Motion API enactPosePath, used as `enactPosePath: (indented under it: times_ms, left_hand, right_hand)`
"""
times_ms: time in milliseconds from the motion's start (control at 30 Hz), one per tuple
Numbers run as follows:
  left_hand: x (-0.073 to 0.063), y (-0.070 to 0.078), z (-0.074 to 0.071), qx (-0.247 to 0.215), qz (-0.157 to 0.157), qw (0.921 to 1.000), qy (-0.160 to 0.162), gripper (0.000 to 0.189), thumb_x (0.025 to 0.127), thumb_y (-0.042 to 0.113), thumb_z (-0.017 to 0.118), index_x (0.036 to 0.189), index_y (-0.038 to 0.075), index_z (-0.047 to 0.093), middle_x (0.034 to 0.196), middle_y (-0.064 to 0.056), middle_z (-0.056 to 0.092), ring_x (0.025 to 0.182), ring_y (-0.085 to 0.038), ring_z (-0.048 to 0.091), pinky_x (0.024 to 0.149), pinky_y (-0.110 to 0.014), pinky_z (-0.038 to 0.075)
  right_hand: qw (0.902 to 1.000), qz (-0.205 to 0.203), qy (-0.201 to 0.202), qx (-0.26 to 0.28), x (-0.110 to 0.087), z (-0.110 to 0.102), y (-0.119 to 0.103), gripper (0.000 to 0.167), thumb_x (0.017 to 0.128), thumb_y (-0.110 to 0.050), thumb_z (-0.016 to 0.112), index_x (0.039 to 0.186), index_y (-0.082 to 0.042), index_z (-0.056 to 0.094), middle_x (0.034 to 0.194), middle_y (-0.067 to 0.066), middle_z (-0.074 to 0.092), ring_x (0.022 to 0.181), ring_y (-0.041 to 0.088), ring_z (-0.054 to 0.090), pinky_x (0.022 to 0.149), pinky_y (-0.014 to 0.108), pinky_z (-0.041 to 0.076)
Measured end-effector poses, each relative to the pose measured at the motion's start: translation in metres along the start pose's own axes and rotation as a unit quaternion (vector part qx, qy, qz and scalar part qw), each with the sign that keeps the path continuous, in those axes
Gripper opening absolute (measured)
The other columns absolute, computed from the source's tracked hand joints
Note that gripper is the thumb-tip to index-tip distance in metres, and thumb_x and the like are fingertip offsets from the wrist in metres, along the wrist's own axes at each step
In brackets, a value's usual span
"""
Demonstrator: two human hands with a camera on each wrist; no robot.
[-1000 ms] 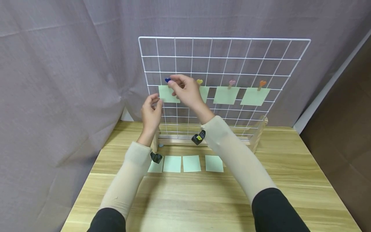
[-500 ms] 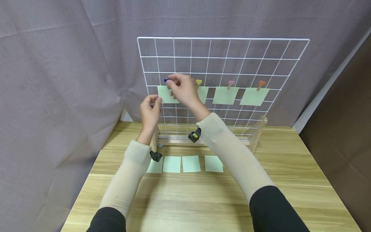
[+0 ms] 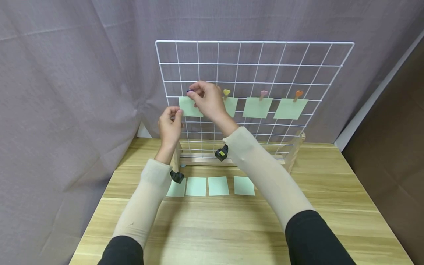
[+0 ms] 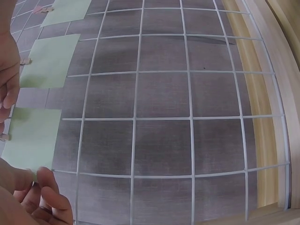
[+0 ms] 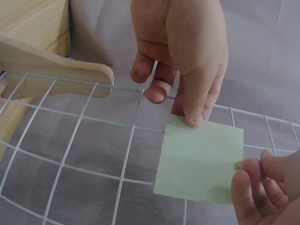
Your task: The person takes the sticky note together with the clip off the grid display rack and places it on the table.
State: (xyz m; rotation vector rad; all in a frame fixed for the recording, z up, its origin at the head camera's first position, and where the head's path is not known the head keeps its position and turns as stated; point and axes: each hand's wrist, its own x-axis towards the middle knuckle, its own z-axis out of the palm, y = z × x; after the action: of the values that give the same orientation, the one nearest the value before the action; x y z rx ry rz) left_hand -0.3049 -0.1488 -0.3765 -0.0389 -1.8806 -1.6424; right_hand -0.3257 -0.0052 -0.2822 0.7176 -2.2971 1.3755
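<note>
In the head view, my right hand (image 3: 208,101) pinches a clothespin with a dark blue heart (image 3: 190,90) at the top edge of a pale green sticky note (image 3: 191,107). The clothespin's wooden tip (image 5: 239,164) shows beside those fingers in the right wrist view. My left hand (image 3: 170,126) pinches the lower left edge of the same note, thumb on its face (image 5: 194,91). This note lies against a white wire grid (image 3: 255,64). To its right, clothespins with yellow (image 3: 226,92), pink (image 3: 264,93) and orange (image 3: 299,94) hearts hold three more notes on the grid.
Wooden feet (image 3: 293,152) support the grid on a wood-grain table (image 3: 212,228). Several pale green notes (image 3: 196,186) lie in a row before it. A small light blue piece (image 3: 183,165) lies near the left foot. A grey curtain (image 3: 82,92) hangs behind.
Both hands stay at the leftmost note with only slight shifts. The right fingers now cover more of the blue heart. The view has moved slightly.
</note>
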Motion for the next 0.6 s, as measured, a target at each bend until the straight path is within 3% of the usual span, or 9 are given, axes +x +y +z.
enactPosePath:
  times_ms: [133,400,500,600]
  left_hand:
    - [-0.001,-0.001,-0.002,-0.004,-0.005,1.0,-0.006,0.017,0.104,0.005,0.063,0.111,-0.01,0.067,0.102,-0.023,0.073,0.056,-0.003,0.056,0.054,-0.016,0.05]
    - [-0.008,-0.003,-0.009,-0.004,-0.008,0.9999,-0.007,0.016,0.103,0.004,0.063,0.112,-0.008,0.068,0.103,-0.023,0.074,0.056,-0.007,0.056,0.054,-0.016,0.047]
    - [-0.01,-0.004,-0.012,-0.007,-0.011,0.9999,-0.007,0.015,0.103,0.004,0.063,0.111,-0.008,0.068,0.102,-0.023,0.074,0.056,-0.008,0.057,0.055,-0.017,0.048]
    - [-0.012,-0.005,-0.015,-0.007,-0.012,0.9999,-0.01,0.015,0.103,0.004,0.063,0.111,-0.007,0.068,0.101,-0.022,0.074,0.057,-0.009,0.057,0.056,-0.017,0.049]
  right_hand:
    - [0.9993,0.008,0.017,0.031,0.0,-0.002,-0.003,0.017,0.101,-0.011,0.072,0.114,0.001,0.074,0.089,0.013,0.076,0.062,0.018,0.065,0.051,0.021,0.05]
    - [0.9966,0.005,0.025,0.079,-0.001,-0.019,-0.011,0.021,0.103,-0.011,0.07,0.118,0.004,0.072,0.094,0.02,0.074,0.058,0.015,0.063,0.051,0.028,0.056]
    - [0.996,0.007,0.024,0.085,-0.003,-0.023,-0.012,0.023,0.103,-0.012,0.07,0.119,0.004,0.072,0.094,0.019,0.074,0.059,0.019,0.064,0.055,0.034,0.059]
    - [0.9966,0.005,0.026,0.078,-0.005,-0.026,-0.012,0.022,0.102,-0.012,0.071,0.118,0.003,0.073,0.091,0.016,0.074,0.061,0.024,0.064,0.058,0.032,0.057]
